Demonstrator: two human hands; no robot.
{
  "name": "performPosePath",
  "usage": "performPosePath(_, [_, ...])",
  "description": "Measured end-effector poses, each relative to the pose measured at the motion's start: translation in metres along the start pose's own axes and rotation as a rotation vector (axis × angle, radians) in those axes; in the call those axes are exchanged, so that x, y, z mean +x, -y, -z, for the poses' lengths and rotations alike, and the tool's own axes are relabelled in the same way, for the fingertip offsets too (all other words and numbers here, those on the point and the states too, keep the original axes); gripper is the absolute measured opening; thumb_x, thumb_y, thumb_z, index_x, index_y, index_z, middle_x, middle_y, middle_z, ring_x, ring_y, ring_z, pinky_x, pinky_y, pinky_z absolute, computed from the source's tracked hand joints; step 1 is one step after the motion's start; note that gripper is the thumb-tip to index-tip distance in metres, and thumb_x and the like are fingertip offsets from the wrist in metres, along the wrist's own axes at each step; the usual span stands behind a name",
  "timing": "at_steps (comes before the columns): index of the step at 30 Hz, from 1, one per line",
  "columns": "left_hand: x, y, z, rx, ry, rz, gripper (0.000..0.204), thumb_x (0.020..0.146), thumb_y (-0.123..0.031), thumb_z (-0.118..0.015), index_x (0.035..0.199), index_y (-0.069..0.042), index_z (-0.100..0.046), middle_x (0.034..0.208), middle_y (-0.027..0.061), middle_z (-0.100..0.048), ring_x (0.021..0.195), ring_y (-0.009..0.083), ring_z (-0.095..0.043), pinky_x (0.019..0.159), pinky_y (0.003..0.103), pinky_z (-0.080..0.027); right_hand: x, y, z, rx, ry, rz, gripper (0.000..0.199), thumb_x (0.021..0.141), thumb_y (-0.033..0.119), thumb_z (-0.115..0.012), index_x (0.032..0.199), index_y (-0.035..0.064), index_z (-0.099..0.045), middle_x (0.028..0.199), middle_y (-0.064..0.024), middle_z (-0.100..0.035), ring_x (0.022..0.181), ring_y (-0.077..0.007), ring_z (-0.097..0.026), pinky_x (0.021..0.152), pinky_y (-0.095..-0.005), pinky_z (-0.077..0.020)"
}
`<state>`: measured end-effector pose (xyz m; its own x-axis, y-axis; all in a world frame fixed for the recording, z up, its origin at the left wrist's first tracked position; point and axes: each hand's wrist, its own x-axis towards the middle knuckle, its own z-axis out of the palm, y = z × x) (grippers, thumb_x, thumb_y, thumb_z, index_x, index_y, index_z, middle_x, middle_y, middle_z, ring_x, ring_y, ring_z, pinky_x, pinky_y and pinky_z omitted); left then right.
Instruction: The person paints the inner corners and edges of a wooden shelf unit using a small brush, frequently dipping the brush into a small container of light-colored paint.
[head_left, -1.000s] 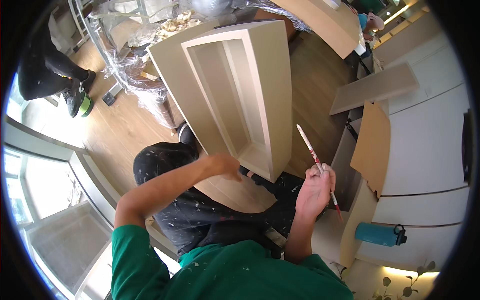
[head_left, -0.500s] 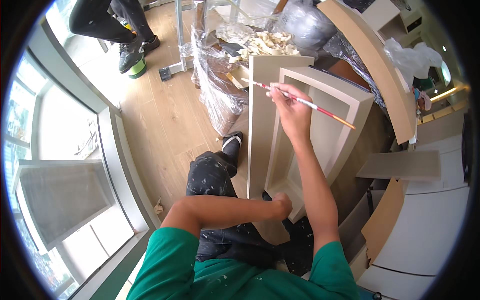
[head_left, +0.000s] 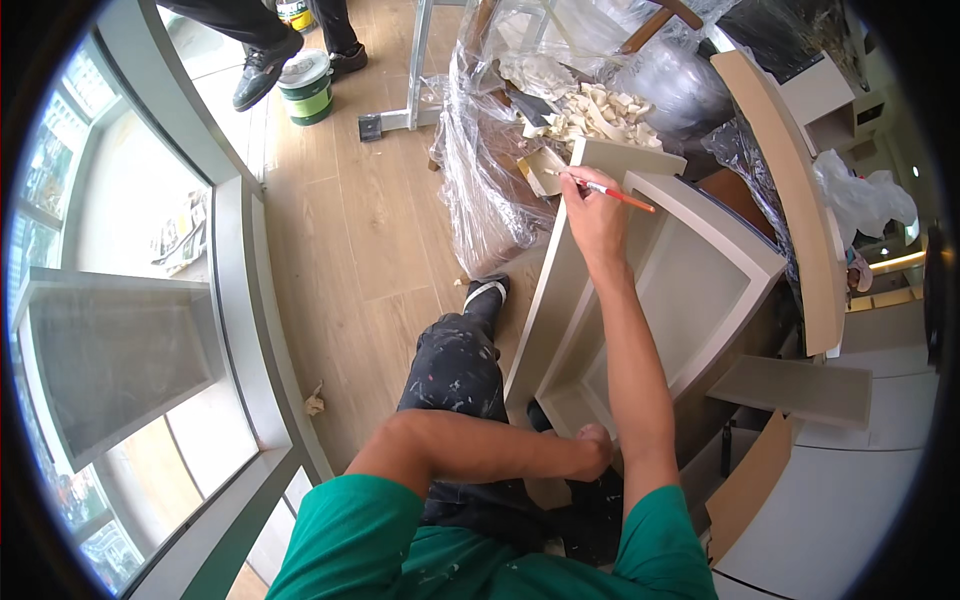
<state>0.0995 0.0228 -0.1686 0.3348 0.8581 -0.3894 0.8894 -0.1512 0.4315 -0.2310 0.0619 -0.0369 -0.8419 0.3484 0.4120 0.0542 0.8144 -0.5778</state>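
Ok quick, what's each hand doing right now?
Left hand: closed, gripping the near edge of the pale beige open wooden cabinet box.
Right hand: closed on a thin red-handled paintbrush.

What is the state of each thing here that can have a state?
Paintbrush: held in the right hand, tip at the far end of the frame.
Cabinet frame: open, lying tilted against the leg.
Left hand: closed on the frame's near edge.
Paint bucket: upright, lid on.
Plastic sheet: draped over the pile.

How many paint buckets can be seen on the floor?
2: a white, green-banded paint bucket beside the other person's shoe, and a second bucket cut off at the top edge. More may be hidden.
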Motion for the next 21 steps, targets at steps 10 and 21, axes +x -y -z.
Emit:
performPosePath(10, [-0.003, 0.005, -0.009, 0.011, -0.032, 0.041, 0.035, 0.077, -0.019, -0.08, 0.112, -0.017, -0.078, 0.106, -0.0039, -0.07, 0.095, 0.0202, -0.068, 0.065, 0.038, -0.051, -0.006, -0.003, 0.014, 0.327, 0.01, -0.193, 0.017, 0.093, 0.011, -0.071, 0.1, -0.0042, -0.074, 0.076, -0.0061, -0.072, 0.065, -0.0106, -0.065, 0.06, -0.027, -0.051])
performPosePath(21, [-0.063, 0.038, 0.015, 0.077, -0.068, -0.072, 0.037, 0.098, -0.024, -0.057, 0.133, -0.016, -0.067, 0.146, 0.0047, -0.058, 0.136, 0.0253, -0.053, 0.105, 0.043, -0.049, -0.079, 0.033, 0.088, 0.779, -0.254, -0.185, 0.025, 0.1, 0.01, -0.066, 0.12, -0.0054, -0.067, 0.1, -0.0137, -0.075, 0.083, -0.0135, -0.071, 0.064, -0.0229, -0.0529])
